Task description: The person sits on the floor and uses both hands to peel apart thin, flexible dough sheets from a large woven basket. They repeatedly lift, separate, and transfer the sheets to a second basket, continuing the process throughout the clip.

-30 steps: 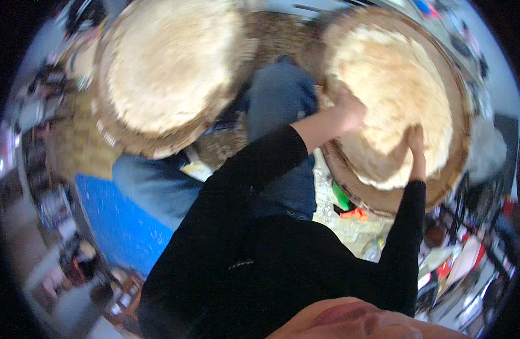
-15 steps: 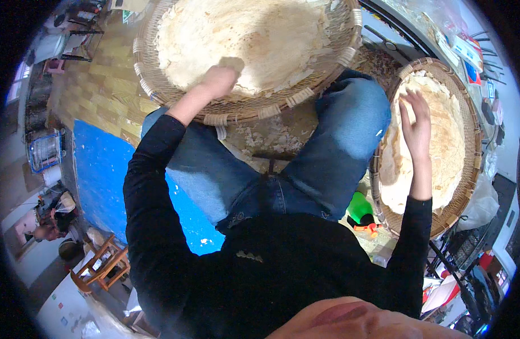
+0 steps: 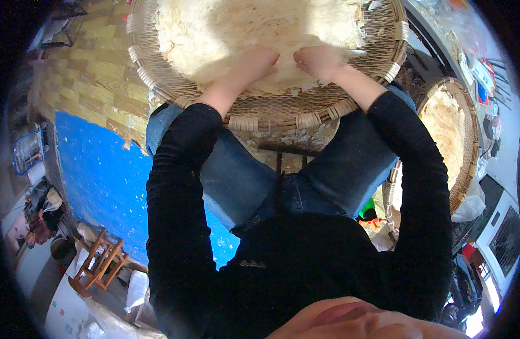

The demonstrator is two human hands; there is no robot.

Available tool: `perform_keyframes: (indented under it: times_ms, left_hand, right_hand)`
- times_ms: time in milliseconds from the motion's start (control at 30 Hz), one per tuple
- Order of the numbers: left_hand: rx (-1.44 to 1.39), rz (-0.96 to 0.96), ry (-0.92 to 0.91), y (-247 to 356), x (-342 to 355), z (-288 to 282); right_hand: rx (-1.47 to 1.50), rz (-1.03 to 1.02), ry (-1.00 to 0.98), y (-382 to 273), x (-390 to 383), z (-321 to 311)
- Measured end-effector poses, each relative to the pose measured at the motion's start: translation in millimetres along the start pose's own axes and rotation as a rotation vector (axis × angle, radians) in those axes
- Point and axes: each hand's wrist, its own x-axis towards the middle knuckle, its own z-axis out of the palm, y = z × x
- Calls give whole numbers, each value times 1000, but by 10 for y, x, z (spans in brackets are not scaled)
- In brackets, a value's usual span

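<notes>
In front of me a big round wicker basket [image 3: 271,116] rests across my knees. It is lined with a pale, thin, flaky sheet [image 3: 277,25], browned in spots and ragged at the edges; its exact kind is unclear. My left hand [image 3: 255,65] is over the near part of the sheet, fingers curled closed. Close beside it, separated by a small gap, my right hand [image 3: 321,61] is closed too, fingertips pointing toward the left. Anything thin pinched in either hand cannot be made out against the pale sheet. Motion blurs both hands slightly.
To the right stands a second wicker basket [image 3: 472,121] with similar pale sheets [image 3: 441,130], partly behind my right arm. A blue mat [image 3: 101,181] lies on the left over wood-patterned flooring [image 3: 96,79]. A small wooden stool [image 3: 101,260] is further left. Something green [image 3: 367,208] sits by my right leg.
My right hand has moved left from the second basket to the large one, beside my left hand. My left hand has shifted slightly right. The large basket appears closer and further right.
</notes>
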Motion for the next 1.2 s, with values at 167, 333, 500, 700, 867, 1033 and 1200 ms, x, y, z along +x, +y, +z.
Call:
perform_keyframes:
  times_ms: [167,333,500,700,867,1033,1200]
  left_hand:
    - [58,19,-9,-41,130,55]
    - [125,-36,-113,3,192,84]
    - [86,-84,-110,19,239,49]
    - [-22,-117,18,-36,205,61]
    - [-202,-212,280,-98,239,167]
    - [-557,-358,286,-195,336,212]
    - [-1351,-639,222,-166,364,203]
  right_hand:
    - [-67,-84,57,-27,219,137]
    - [-80,-135,27,-8,307,236]
    - [-110,-99,38,32,452,402]
    - [-88,10,256,91,533,320]
    - [-26,-12,330,-7,420,107]
    - [32,-220,233,-163,196,215]
    - [177,-175,184,-98,159,415]
